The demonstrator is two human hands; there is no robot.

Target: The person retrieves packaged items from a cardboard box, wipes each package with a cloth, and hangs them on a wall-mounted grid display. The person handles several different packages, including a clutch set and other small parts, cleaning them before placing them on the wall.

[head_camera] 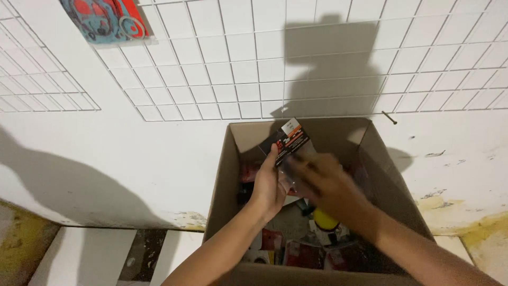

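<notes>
My left hand point(269, 182) holds a small dark packaged item with an orange and white header card point(290, 141) above an open cardboard box point(221, 175). Blurred with motion, my right hand point(323, 182) is at the lower part of the same package, its fingers spread against it. Whether it grips the package is unclear. Both hands are over the middle of the box, which stands on the floor against a white wall.
Inside the box lie several red and black packages point(304, 255) and a yellow object point(325, 219). A white wire grid point(248, 63) hangs on the wall, with a red and blue packet point(103, 18) at top left. A nail point(389, 117) sticks out at right.
</notes>
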